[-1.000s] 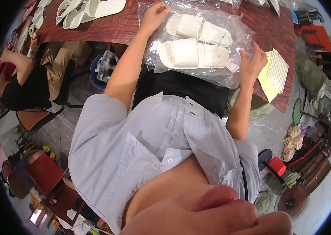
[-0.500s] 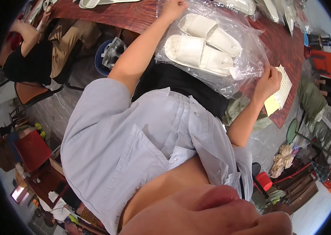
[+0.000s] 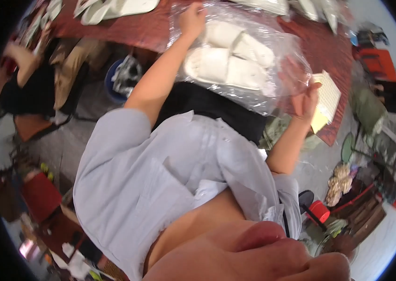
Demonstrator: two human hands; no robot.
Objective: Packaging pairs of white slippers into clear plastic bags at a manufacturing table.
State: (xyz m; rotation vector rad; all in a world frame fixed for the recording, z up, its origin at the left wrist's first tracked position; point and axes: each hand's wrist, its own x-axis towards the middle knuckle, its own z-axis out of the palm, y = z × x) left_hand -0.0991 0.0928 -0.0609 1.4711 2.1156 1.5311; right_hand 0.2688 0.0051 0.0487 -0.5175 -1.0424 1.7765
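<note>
A pair of white open-toe slippers (image 3: pixel 228 58) lies side by side in a clear plastic bag (image 3: pixel 273 42) at the table's near edge. My left hand (image 3: pixel 192 21) is closed on the bag's left side, beyond the slippers' left ends. At the bag's right edge is my right hand (image 3: pixel 305 104), its thumb apart from the fingers. Those fingers stretch out behind the clear film and look blurred through it. Just right of that hand lie a pale patterned sheet (image 3: pixel 328 96) and a yellow piece (image 3: pixel 319 122).
More white slippers (image 3: pixel 118 9) lie on the reddish table (image 3: pixel 109 33) at far left, with bagged ones (image 3: pixel 313 9) at far right. A blue bucket (image 3: pixel 112 83) stands below the table's front edge. Another person (image 3: pixel 27 89) sits at left.
The bag and slippers have shifted left in view, my left hand with them. My right hand has gone from pinching the bag's edge to stretched fingers behind the film.
</note>
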